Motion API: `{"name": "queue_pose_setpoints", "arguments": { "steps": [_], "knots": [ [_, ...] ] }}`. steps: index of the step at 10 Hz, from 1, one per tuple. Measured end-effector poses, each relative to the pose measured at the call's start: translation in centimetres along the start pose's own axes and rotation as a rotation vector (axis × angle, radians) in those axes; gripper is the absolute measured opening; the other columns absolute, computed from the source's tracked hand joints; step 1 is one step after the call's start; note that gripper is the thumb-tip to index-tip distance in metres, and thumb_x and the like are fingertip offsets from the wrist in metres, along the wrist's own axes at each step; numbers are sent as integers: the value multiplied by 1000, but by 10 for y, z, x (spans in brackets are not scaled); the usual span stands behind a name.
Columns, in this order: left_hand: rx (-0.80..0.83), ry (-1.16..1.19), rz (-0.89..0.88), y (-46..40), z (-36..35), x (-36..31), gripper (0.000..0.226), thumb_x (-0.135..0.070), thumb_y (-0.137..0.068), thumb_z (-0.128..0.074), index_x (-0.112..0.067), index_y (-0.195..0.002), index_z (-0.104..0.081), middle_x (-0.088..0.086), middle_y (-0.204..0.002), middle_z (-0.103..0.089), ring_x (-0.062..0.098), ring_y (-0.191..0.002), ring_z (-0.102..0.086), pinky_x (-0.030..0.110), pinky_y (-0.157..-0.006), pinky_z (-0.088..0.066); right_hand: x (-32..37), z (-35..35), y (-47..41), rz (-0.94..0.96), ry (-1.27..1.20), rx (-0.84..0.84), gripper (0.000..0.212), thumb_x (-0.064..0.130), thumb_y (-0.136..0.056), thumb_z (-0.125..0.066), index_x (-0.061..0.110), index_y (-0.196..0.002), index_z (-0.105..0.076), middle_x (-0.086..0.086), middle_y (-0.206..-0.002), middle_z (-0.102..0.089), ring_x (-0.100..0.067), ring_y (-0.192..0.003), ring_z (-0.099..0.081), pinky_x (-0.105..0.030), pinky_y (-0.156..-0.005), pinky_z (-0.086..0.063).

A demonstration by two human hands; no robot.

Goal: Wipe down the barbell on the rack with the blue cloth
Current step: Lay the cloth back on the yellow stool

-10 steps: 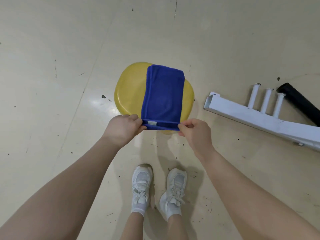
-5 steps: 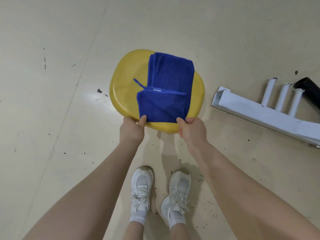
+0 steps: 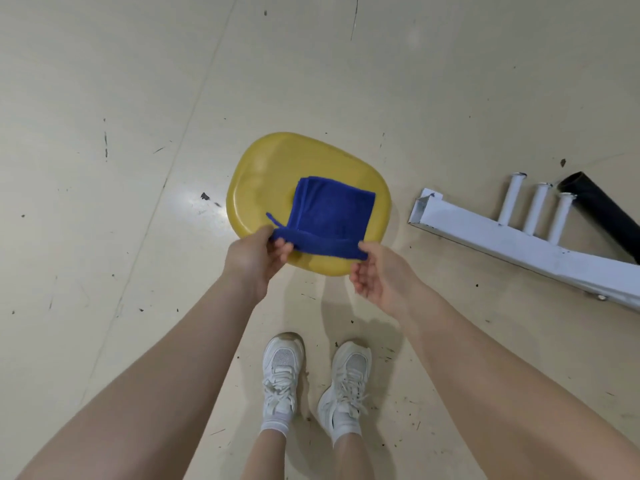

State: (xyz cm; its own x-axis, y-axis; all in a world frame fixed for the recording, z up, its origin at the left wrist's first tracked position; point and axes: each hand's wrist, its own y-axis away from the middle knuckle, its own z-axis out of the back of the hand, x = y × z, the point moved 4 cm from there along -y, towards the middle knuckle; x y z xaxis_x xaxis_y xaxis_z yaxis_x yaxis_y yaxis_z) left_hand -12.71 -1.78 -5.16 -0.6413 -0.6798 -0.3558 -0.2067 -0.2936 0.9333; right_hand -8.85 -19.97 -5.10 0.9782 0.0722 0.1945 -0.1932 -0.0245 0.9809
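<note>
- A yellow stool seat (image 3: pixel 263 174), rounded and glossy, stands on the pale, scuffed floor (image 3: pixel 104 98) straight ahead of the person.
- To the right of the seat, apart from it, a white metal frame (image 3: pixel 502 240) lies on the floor, running from its open square end near the seat away to the lower right. Three short white pegs (image 3: pixel 536 209) stand up from its far side.
- A black tube (image 3: pixel 602 216) lies just beyond the pegs, slanting the same way and running out of the right edge of view.
- Two white lace-up shoes (image 3: pixel 282 375) stand side by side on the floor near the bottom, between the forearms.
- The barbell and its rack are out of view.
- The blue cloth (image 3: pixel 332 211) is folded into a thick, roughly square pad. Its far part lies on the right half of the yellow seat; its near edge is lifted over the seat's near rim.
- The left hand (image 3: pixel 256 261) pinches the cloth's near left corner, thumb on top and fingers curled underneath.
- The right hand (image 3: pixel 381 275) pinches the near right corner between thumb and forefinger, palm turned up, the other fingers loosely curled and apart from the cloth.
- The held near edge is the fold's thick side and runs left to right between the two hands, dipping slightly toward the right.
- A thin blue loop sticks out from the cloth's left side just above the left hand.
- Nothing lies between the hands and the cloth.
</note>
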Motion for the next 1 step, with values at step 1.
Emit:
{"name": "queue_pose_setpoints", "arguments": {
  "steps": [1],
  "knots": [
    [103, -22, -100, 10, -25, -25, 15, -26, -95, -42, -19, -91, -54, 3, -95, -64, 16, -86, -66, 24, -75, -53, 26, 7, 0, 139, -30, -101, 31, 38, -96, -43, 9, -94, -55, -4, -76, -61, -17, -69, -58, -26, -67, -48]
  ]
}}
